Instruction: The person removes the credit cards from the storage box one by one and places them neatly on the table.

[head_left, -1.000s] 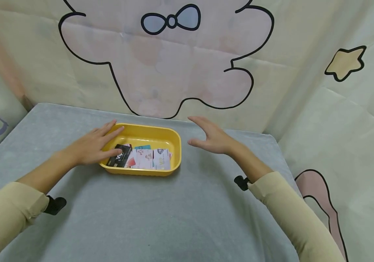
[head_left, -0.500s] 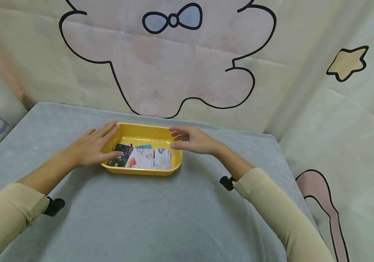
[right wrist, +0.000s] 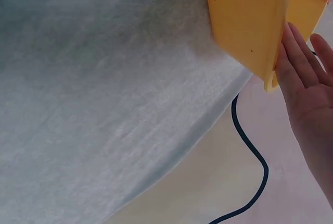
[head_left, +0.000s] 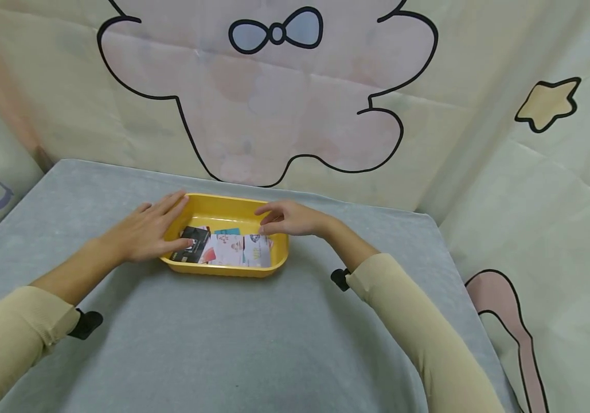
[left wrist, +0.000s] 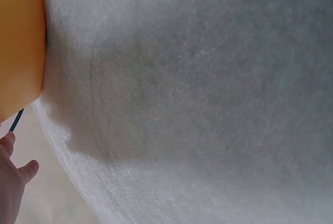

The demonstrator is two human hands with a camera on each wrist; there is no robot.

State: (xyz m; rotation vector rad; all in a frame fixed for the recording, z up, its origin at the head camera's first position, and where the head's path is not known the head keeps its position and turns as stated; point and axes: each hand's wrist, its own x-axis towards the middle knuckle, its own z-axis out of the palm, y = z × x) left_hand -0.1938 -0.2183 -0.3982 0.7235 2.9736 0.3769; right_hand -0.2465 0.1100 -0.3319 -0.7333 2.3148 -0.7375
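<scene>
A yellow tray stands on the cloth-covered table, holding several cards. Inside lie a black card at the left, a white card with pink print in the middle, a white VIP card at the right and a teal card behind. My left hand spreads straight fingers along the tray's left rim, its thumb over the black card. Across the right rim reaches my right hand, fingers loosely bent above the VIP card with nothing between them. The right wrist view shows my right hand crossing the tray's rim.
A grey cloth covers the table. Behind it hangs a cream curtain printed with a cartoon figure and a star. Black wrist cameras sit at the left cuff and right cuff.
My right hand has moved left from beside the tray to over its right end, its fingers drawing closer together. My left hand stays at the left rim.
</scene>
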